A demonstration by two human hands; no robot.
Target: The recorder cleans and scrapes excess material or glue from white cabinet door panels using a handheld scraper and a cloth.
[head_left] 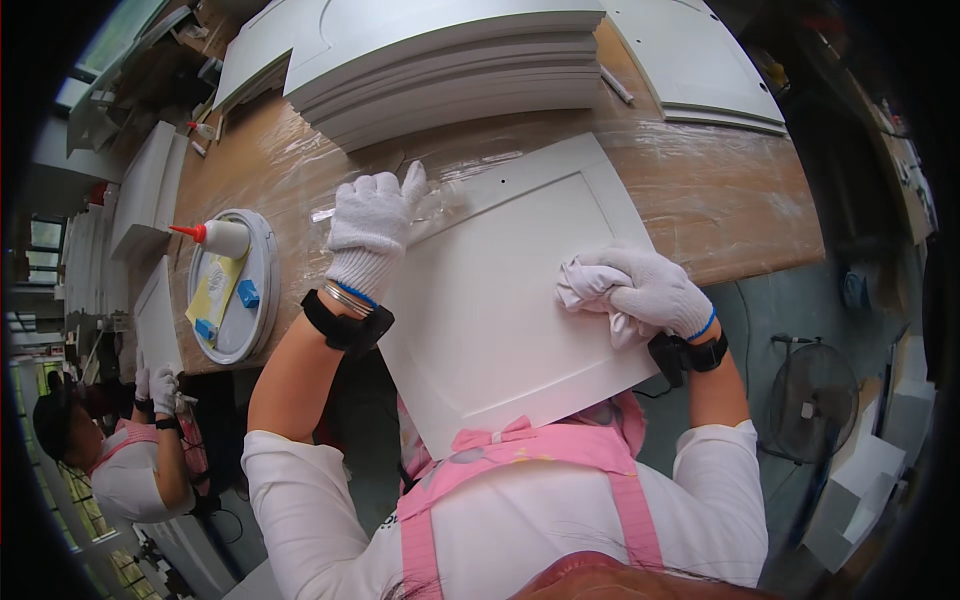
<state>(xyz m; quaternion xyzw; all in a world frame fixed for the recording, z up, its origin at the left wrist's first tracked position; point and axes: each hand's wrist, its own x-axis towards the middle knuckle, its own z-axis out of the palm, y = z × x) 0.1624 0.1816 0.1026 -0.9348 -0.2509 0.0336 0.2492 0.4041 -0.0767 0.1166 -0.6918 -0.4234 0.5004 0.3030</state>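
A white cabinet door panel (490, 300) with a recessed frame leans from the table's edge toward my pink apron. My right hand (655, 288), in a white knit glove, is closed around a crumpled whitish cloth (590, 284) pressed on the panel's right side. Beyond the panel's upper left edge, my left hand (370, 215), also gloved, has its fingers curled around what looks like a clear plastic bottle (440, 203). The thumb points up, and the glove hides much of the bottle.
Stacked white panels (450, 85) stand on the plastic-covered wooden table (730, 190). At left, a round lid (266, 285) carries a red-tipped glue bottle (222, 238), a yellow sandpaper sheet (215, 285) and blue blocks (248, 293). A co-worker (140, 455) works at far left; a fan (812, 405) stands right.
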